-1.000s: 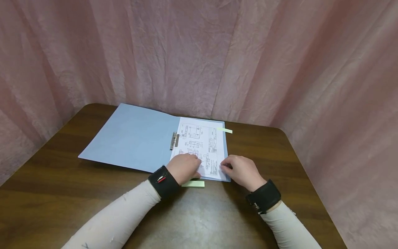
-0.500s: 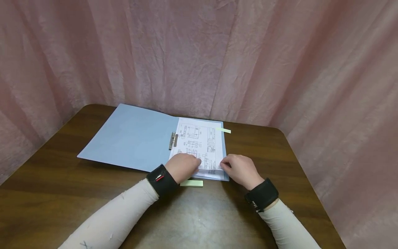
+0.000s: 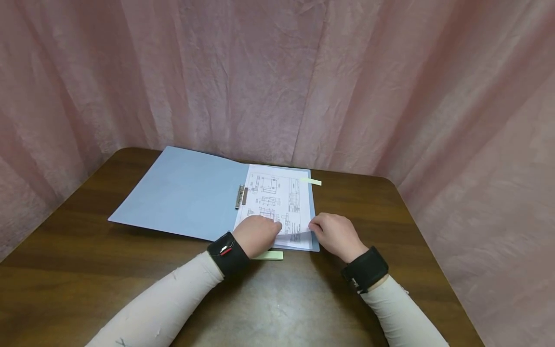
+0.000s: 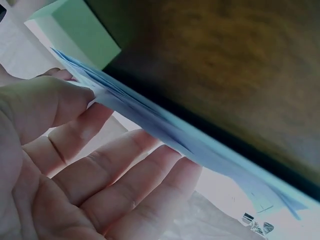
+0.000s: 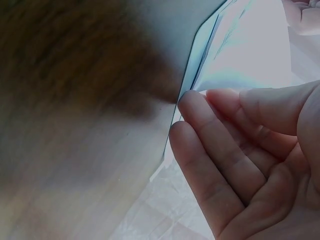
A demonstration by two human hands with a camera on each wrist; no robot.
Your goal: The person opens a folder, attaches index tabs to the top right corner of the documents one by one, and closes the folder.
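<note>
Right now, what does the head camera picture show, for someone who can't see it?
Two hands work on papers in an open blue folder on a brown table. The left hand presses them; the right hand lifts a corner.

Dark brown wood-grain table (image 3: 86,270) with rounded far corners at 11 and 1 o'clock, wrinkled pink fabric curtain (image 3: 277,72) draped close behind from 9 round to 3 o'clock, soft even light, faint sheen on tabletop at 6 o'clock
</note>
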